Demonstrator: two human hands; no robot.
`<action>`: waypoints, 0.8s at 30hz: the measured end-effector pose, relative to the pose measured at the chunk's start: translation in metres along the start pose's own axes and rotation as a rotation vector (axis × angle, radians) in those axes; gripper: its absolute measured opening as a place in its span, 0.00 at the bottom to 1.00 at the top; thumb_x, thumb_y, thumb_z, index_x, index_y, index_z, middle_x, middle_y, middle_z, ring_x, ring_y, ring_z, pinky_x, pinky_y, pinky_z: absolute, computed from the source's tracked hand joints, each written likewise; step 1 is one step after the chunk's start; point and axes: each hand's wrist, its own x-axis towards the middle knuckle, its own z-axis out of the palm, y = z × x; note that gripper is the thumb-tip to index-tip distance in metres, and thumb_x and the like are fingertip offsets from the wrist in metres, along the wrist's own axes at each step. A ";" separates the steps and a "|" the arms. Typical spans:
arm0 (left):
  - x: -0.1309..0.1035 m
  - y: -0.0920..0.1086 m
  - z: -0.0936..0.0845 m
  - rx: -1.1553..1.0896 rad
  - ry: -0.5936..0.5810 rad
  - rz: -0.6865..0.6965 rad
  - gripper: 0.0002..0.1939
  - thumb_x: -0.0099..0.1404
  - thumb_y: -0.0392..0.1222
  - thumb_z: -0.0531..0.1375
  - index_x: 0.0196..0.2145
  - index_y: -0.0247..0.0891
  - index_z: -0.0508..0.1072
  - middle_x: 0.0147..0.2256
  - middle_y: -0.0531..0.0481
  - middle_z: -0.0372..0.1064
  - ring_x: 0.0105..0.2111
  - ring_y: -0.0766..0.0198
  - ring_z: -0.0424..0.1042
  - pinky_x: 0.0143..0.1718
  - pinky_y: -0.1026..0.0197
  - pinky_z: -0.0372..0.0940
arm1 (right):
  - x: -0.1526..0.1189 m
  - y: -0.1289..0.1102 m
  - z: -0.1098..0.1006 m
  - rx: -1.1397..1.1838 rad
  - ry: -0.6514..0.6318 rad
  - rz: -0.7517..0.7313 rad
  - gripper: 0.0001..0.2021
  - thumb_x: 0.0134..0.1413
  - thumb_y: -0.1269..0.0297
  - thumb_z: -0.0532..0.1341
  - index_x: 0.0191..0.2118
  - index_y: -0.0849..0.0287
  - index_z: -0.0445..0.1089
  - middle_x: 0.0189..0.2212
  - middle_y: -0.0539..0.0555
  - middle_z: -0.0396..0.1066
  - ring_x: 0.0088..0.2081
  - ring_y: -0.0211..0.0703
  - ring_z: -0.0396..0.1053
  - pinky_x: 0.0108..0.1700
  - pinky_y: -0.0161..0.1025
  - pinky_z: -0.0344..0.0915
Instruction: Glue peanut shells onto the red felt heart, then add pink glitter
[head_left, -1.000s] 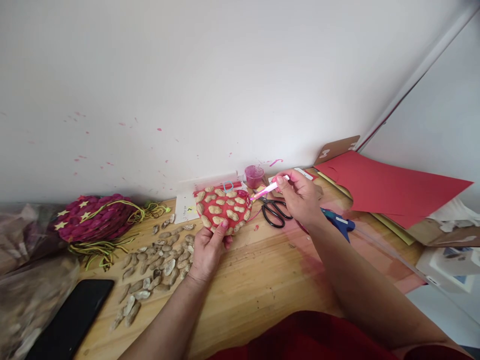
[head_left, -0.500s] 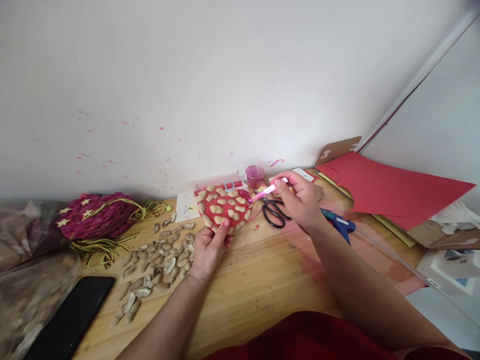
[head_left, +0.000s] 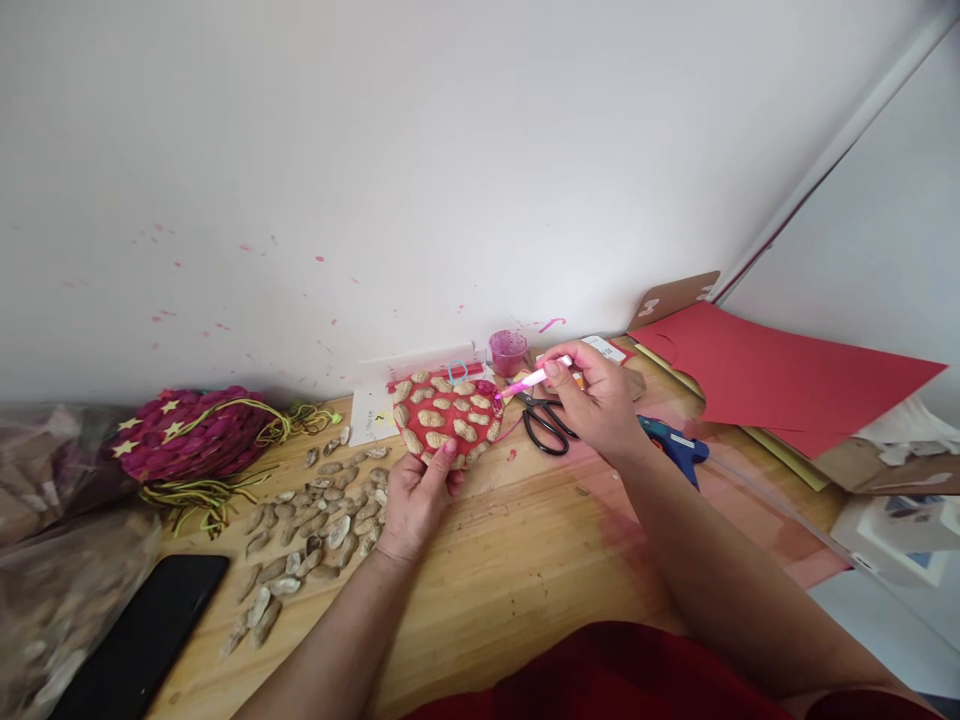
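Note:
My left hand (head_left: 421, 500) pinches the lower edge of a red card (head_left: 445, 403) covered in glued peanut shells, thumb on top. Most shells on it are plain tan; those at its upper right corner are painted magenta. My right hand (head_left: 596, 402) grips a white-handled paintbrush (head_left: 541, 376), and its pink-stained tip touches the magenta corner. Behind the card stands a small plastic cup (head_left: 508, 351) stained with magenta paint. Black-handled scissors (head_left: 547, 425) lie under and beside my right hand.
Loose peanut shells (head_left: 322, 525) are strewn left of my left hand. Further left are a magenta shell craft with yellow cords (head_left: 191, 435), plastic bags (head_left: 71, 590) and a black phone (head_left: 142, 635). A blue glue gun (head_left: 679, 452) and red card sheets (head_left: 780, 375) lie at right.
Almost nothing differs. The brush tip stays at the magenta corner with a very slight shift, and the whole view has drifted a little.

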 end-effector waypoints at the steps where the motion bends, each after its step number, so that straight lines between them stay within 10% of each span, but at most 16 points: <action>1: 0.000 -0.001 -0.001 -0.023 -0.006 -0.007 0.23 0.56 0.59 0.70 0.23 0.35 0.72 0.19 0.51 0.69 0.18 0.68 0.65 0.20 0.65 0.61 | 0.000 0.001 0.001 0.035 -0.005 0.027 0.14 0.64 0.47 0.59 0.41 0.52 0.72 0.27 0.50 0.70 0.26 0.41 0.67 0.27 0.37 0.63; 24: 0.005 0.006 -0.001 -0.388 -0.035 -0.166 0.18 0.47 0.46 0.76 0.24 0.35 0.72 0.19 0.54 0.68 0.16 0.71 0.64 0.13 0.70 0.57 | 0.012 0.008 -0.001 0.346 0.133 0.144 0.18 0.57 0.44 0.66 0.35 0.56 0.73 0.25 0.47 0.66 0.26 0.35 0.62 0.26 0.32 0.61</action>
